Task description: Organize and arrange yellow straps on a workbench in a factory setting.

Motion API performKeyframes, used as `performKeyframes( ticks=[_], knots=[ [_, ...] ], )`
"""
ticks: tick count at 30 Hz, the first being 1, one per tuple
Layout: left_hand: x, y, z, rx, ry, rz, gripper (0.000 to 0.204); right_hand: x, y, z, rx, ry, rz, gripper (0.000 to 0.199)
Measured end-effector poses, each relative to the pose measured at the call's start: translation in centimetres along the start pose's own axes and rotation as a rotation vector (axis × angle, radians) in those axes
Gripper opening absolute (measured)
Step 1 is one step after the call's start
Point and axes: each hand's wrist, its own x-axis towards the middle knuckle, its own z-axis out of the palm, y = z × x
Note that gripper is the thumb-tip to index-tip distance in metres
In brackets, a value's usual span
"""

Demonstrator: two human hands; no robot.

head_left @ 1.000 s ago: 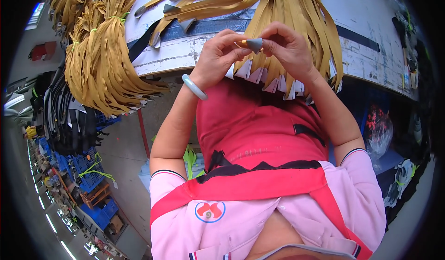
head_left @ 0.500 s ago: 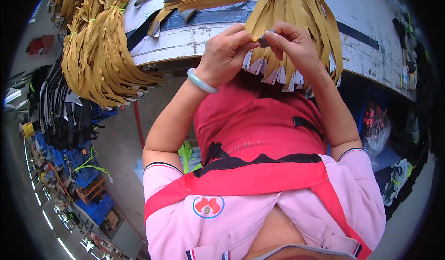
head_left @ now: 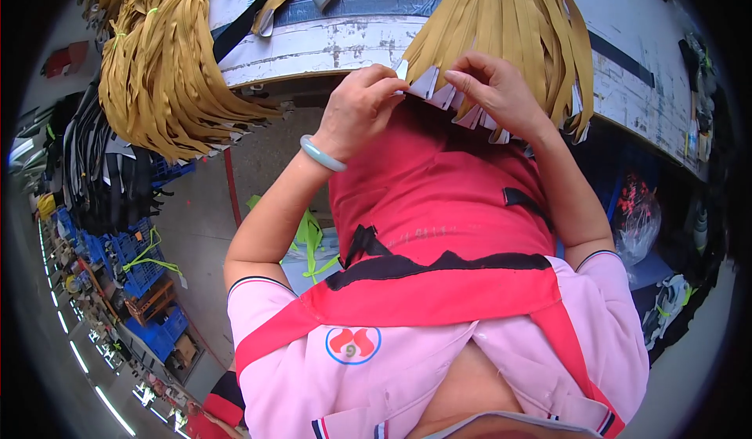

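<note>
A thick bunch of gold zipper tapes [head_left: 501,24] hangs over the near edge of the table, their white end tabs [head_left: 424,83] fanned out at the bottom. My left hand [head_left: 356,114], a pale bangle [head_left: 322,154] on its wrist, pinches one white-ended tape at the left side of the bunch. Over the middle of the tabs is my right hand [head_left: 505,98], thumb stretched out and index finger curved, with a gap seeming to lie between them. I see nothing held in it.
The worn white table [head_left: 313,57] runs across the top. Another tied gold bundle [head_left: 168,86] hangs at left, above black strips [head_left: 110,180]. Blue crates [head_left: 141,259] stand lower left. A clear plastic bag [head_left: 638,224] is under the table at right.
My hands have moved apart; the small gold piece and grey tab between them are no longer visible there. The left hand has shifted left and down, onto a white tab.
</note>
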Motion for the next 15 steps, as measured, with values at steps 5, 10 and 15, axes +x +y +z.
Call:
performKeyframes(
  ticks=[5,10,15],
  knots=[
    [0.9,0.4,2.2,0.200,0.077,0.010,0.016,-0.1,0.4,-0.2,-0.140,0.031,-0.074,0.020],
    [1.5,0.2,2.3,0.118,-0.010,0.055,0.016,-0.5,0.9,0.5,-0.174,0.036,-0.039,0.014],
    [3.0,2.1,0.0,0.087,-0.015,0.119,0.014,1.4,-0.2,1.1,-0.408,0.032,-0.460,0.016]
  ],
)
